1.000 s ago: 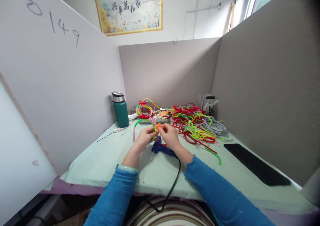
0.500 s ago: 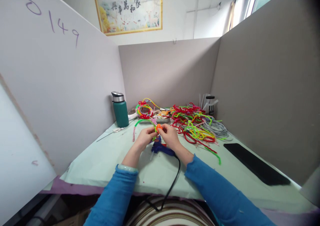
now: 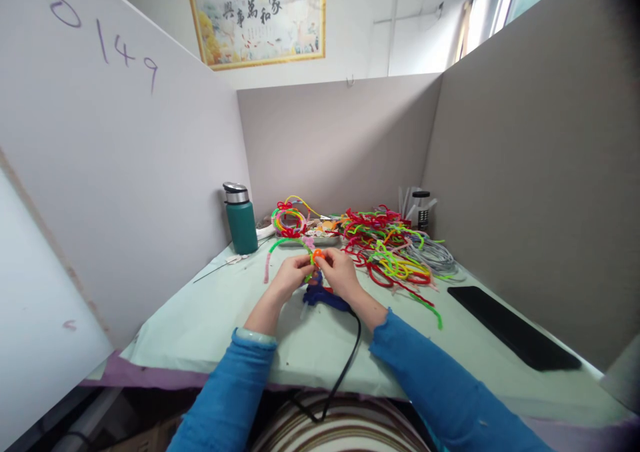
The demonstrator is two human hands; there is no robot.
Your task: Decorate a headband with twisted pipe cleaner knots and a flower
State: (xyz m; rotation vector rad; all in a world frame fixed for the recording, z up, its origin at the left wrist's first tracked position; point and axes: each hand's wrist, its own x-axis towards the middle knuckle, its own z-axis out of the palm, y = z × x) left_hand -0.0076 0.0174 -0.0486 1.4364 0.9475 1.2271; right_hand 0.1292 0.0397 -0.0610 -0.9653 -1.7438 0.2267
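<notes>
My left hand (image 3: 289, 277) and my right hand (image 3: 342, 272) meet above the table, fingers pinched together on a small orange and green pipe-cleaner piece (image 3: 317, 257). A green and pink stem (image 3: 277, 245) curves away from it to the left. Just below my hands lies a blue glue gun (image 3: 323, 297), its black cord (image 3: 350, 355) running back toward me. Both sleeves are blue.
A heap of red, green and yellow pipe cleaners (image 3: 387, 249) lies right of my hands, with grey ones (image 3: 436, 257) beyond. A green flask (image 3: 241, 220) stands at the left, coiled rings (image 3: 289, 220) behind, a black slab (image 3: 513, 335) at the right. Partition walls (image 3: 540, 172) enclose the table.
</notes>
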